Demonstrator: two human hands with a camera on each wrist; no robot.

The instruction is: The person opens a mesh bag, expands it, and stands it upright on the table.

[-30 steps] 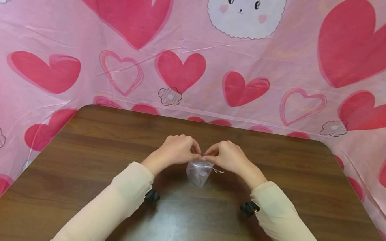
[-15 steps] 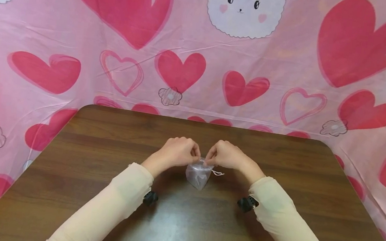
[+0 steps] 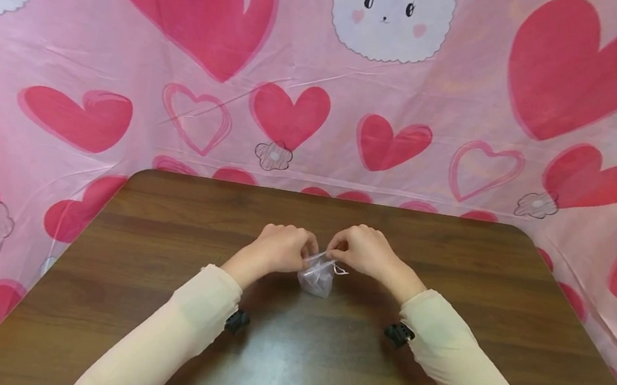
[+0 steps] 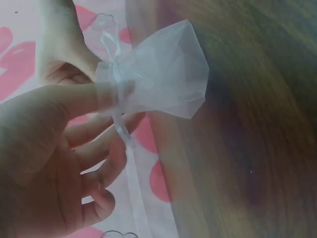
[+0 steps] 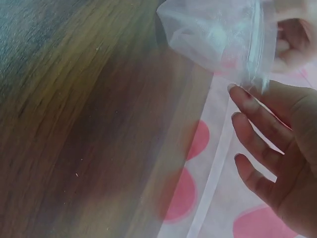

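A small sheer white organza drawstring bag (image 3: 317, 280) hangs between the two hands over the table, mouth up. In the left wrist view the bag (image 4: 168, 69) looks see-through, its cord (image 4: 118, 91) threaded below the rim. My left hand (image 3: 283, 247) holds the left side of the mouth; its thumb tip shows through the fabric, and I cannot tell whether the fingers reach inside. On the opposite side, my right hand (image 3: 366, 250) pinches the rim between thumb and index finger, the other fingers loosely bent. A cord loop (image 3: 340, 270) sticks out below the right fingertips.
Under the hands lies a brown wood-grain table (image 3: 288, 368) with rounded far corners. Pink cloth (image 3: 323, 61) printed with hearts encloses its back and sides. Black wrist straps (image 3: 237, 321) show beneath the cream sleeves (image 3: 167, 329).
The hands parted slightly from nearly touching and the bag's mouth spread. My left hand then lowered a little, so the rim now slants down to the left, and the bag's bottom shifted.
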